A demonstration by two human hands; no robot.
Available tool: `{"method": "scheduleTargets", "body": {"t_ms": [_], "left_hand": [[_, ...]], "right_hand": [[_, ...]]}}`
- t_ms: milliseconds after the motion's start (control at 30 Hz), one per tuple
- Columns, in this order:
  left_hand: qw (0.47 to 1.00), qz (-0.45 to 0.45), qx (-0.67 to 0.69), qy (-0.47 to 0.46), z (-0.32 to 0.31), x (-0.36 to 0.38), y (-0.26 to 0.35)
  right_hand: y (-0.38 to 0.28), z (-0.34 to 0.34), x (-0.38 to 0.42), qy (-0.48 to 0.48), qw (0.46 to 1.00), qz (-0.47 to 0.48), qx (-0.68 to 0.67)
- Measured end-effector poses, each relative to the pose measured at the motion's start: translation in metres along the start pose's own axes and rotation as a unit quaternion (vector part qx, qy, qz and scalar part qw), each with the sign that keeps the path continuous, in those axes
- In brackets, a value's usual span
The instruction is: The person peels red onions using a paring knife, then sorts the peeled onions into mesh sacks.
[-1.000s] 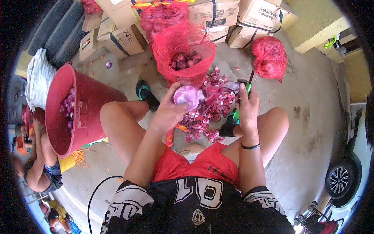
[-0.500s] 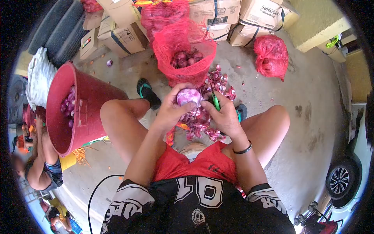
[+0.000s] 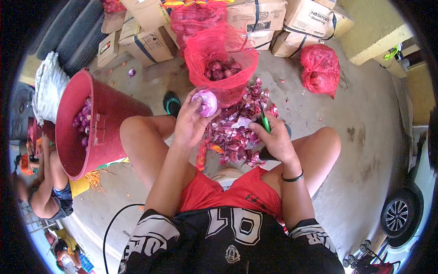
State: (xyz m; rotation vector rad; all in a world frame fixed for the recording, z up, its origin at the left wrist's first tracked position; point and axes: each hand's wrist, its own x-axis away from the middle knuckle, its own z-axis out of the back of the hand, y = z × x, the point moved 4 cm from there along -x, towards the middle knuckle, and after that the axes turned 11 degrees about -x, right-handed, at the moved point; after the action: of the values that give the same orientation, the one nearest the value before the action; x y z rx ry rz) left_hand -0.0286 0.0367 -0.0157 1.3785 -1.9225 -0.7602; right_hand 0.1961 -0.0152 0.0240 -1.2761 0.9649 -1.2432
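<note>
1. Holding a smooth, pale onion [image 3: 205,103], the left hand [image 3: 191,119] curls fingers and thumb around its sides; the surface is violet streaked with white; the outline is nearly round, so I cannot tell its long axis or which end points where.
2. The right hand [image 3: 276,139] is closed on a slim knife [image 3: 265,123] with a green handle; the knife's long axis runs away from the body, its dark blade pointing forward and leaning slightly left; a pale scrap of peel [image 3: 242,122] shows just beside the thumb, though whether they touch I cannot tell.
3. The onion is raised above the floor, ahead of the lap and at the near left edge of an open mesh sack [image 3: 246,59] in the view; the sack is red, thin netting, with dark-skinned onions [image 3: 222,71] inside.
4. Below the hands spreads a heap of peelings [image 3: 237,146], papery, curled, red-purple and white, on bare concrete [image 3: 337,182].
5. To the left leans a round-mouthed red tub [image 3: 121,116] with purple onions [image 3: 83,116] in it; farther ahead, strapped cardboard boxes [image 3: 260,16] are stacked, one printed "HOTATOES Shoestring"; the black jersey [image 3: 191,246] bears large white characters, upside down in this view.
</note>
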Motion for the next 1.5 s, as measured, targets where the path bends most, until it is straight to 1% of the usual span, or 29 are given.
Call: {"method": "scheduleTargets", "body": {"t_ms": [33, 133, 167, 200, 233, 267, 300, 333, 367, 433, 467, 533, 600, 667, 733, 767, 800, 833, 867, 900, 967, 1067, 1167, 1200, 1300, 1333, 1433, 1467, 1500], "left_hand": [[1.000, 0.007, 0.004, 0.006, 0.002, 0.001, 0.001], [0.998, -0.007, -0.049, 0.028, 0.014, -0.001, 0.022], [0.994, -0.050, -0.089, 0.050, 0.029, -0.004, 0.039], [0.992, -0.087, -0.069, 0.060, 0.050, -0.006, 0.062], [0.984, -0.131, -0.026, 0.117, 0.060, -0.006, 0.095], [0.975, -0.213, 0.046, 0.051, 0.053, -0.001, 0.135], [0.930, -0.324, 0.077, 0.155, 0.058, 0.002, 0.169], [0.903, -0.360, 0.209, 0.109, 0.065, 0.002, 0.191], [0.911, -0.350, 0.195, 0.099, 0.069, -0.003, 0.196], [0.925, -0.332, 0.166, 0.077, 0.045, -0.012, 0.204], [0.941, -0.295, 0.115, 0.121, 0.032, -0.022, 0.195], [0.966, -0.242, -0.068, 0.054, 0.010, -0.048, 0.166], [0.964, -0.152, -0.220, 0.013, -0.023, -0.076, 0.131], [0.923, -0.143, -0.357, 0.028, -0.046, -0.103, 0.099], [0.849, -0.185, -0.494, -0.024, -0.042, -0.145, 0.064], [0.799, -0.205, -0.565, -0.024, -0.041, -0.160, 0.050], [0.774, -0.172, -0.608, -0.028, -0.031, -0.180, 0.029], [0.693, -0.171, -0.699, -0.028, -0.020, -0.197, 0.013], [0.697, -0.117, -0.707, -0.034, -0.014, -0.206, -0.002], [0.626, -0.050, -0.776, -0.046, -0.005, -0.218, -0.016], [0.542, 0.030, -0.839, -0.036, 0.032, -0.238, -0.052], [0.479, 0.054, -0.876, -0.011, 0.091, -0.259, -0.101], [0.424, -0.015, -0.905, 0.029, 0.100, -0.251, -0.117], [0.441, -0.039, -0.895, 0.048, 0.088, -0.243, -0.109], [0.476, -0.030, -0.877, 0.067, 0.095, -0.251, -0.109], [0.470, -0.003, -0.882, 0.032, 0.084, -0.243, -0.096], [0.664, 0.061, -0.744, 0.051, 0.082, -0.239, -0.074], [0.692, 0.009, -0.719, 0.067, 0.088, -0.246, -0.070], [0.770, 0.046, -0.633, 0.059, 0.089, -0.249, -0.064]], "right_hand": [[0.001, 0.003, -0.001, 0.003, 1.000, -0.002, 0.007], [0.007, 0.007, 0.000, 0.022, 0.995, 0.023, 0.097], [0.008, 0.008, 0.000, 0.030, 0.991, 0.030, 0.126], [0.011, 0.010, 0.000, 0.040, 0.988, 0.048, 0.140], [0.015, 0.012, 0.000, 0.051, 0.985, 0.064, 0.153], [0.017, 0.013, -0.001, 0.062, 0.981, 0.081, 0.166], [0.015, 0.013, -0.002, 0.069, 0.983, 0.069, 0.156], [0.013, 0.013, -0.003, 0.076, 0.985, 0.056, 0.146], [0.012, 0.014, -0.006, 0.082, 0.986, 0.044, 0.136], [0.012, 0.013, -0.012, 0.070, 0.987, 0.038, 0.142], [0.013, 0.012, -0.014, 0.065, 0.987, 0.033, 0.145], [0.013, 0.010, -0.017, 0.058, 0.990, 0.038, 0.123], [0.010, 0.013, -0.020, 0.058, 0.990, 0.045, 0.123], [0.009, 0.017, -0.022, 0.064, 0.990, 0.032, 0.119], [0.013, 0.018, -0.026, 0.059, 0.991, 0.027, 0.115], [0.013, 0.018, -0.027, 0.059, 0.991, 0.027, 0.117], [0.012, 0.019, -0.028, 0.061, 0.991, 0.026, 0.119], [0.012, 0.020, -0.028, 0.063, 0.990, 0.026, 0.122], [0.016, 0.021, -0.029, 0.064, 0.990, 0.029, 0.120], [0.022, 0.022, -0.031, 0.066, 0.990, 0.032, 0.118], [0.032, 0.024, -0.033, 0.066, 0.991, 0.031, 0.110], [0.044, 0.025, -0.034, 0.066, 0.993, 0.020, 0.098], [0.044, 0.025, -0.035, 0.054, 0.990, 0.030, 0.129], [0.045, 0.025, -0.036, 0.060, 0.989, 0.033, 0.128], [0.039, 0.025, -0.037, 0.064, 0.988, 0.041, 0.131], [0.042, 0.026, -0.038, 0.038, 0.990, 0.000, 0.136], [0.027, 0.024, -0.038, 0.045, 0.995, 0.034, 0.083], [0.027, 0.025, -0.039, 0.050, 0.995, 0.049, 0.074], [0.029, 0.025, -0.039, 0.055, 0.995, 0.063, 0.063]]}}
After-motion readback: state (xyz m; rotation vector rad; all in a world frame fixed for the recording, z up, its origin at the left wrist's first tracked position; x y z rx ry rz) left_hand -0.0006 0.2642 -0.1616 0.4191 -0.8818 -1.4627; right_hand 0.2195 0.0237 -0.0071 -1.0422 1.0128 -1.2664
